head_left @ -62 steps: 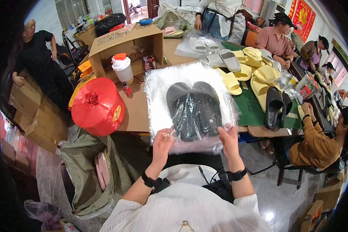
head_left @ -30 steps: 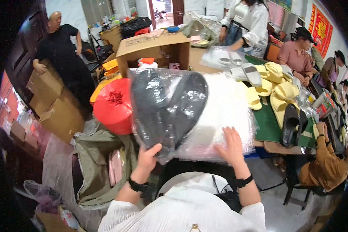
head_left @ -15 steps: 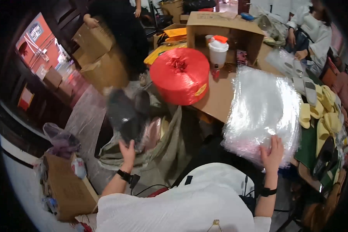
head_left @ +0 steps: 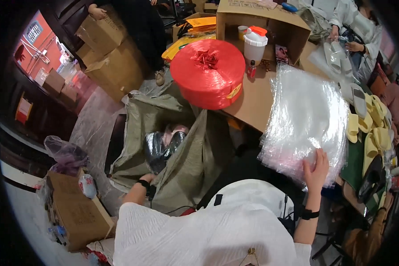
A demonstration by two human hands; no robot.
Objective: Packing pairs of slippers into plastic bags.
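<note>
My right hand (head_left: pixel 316 171) lies on the near edge of a stack of clear plastic bags (head_left: pixel 307 111), fingers stretched out. The stack rests on the right side of the table. At the rim of an olive woven sack (head_left: pixel 186 177), my left hand (head_left: pixel 148 178) is partly covered by the sack's folds, so its fingers do not show. Inside the sack lies a dark, shiny plastic-wrapped item (head_left: pixel 158 150), with something pink (head_left: pixel 175 133) beside it.
A big red roll of plastic twine (head_left: pixel 207 73) sits on the table beside an orange-lidded bottle (head_left: pixel 255 44) and an open cardboard box (head_left: pixel 264 13). Yellow slippers (head_left: pixel 380 139) lie at right. A carton (head_left: pixel 80 213) stands at lower left. Another person's hands (head_left: pixel 354 46) handle grey slippers (head_left: pixel 334 57).
The dark wrapped item has left my left hand and dropped into the sack. My left hand has moved down to the sack's rim. My right hand stays on the bags.
</note>
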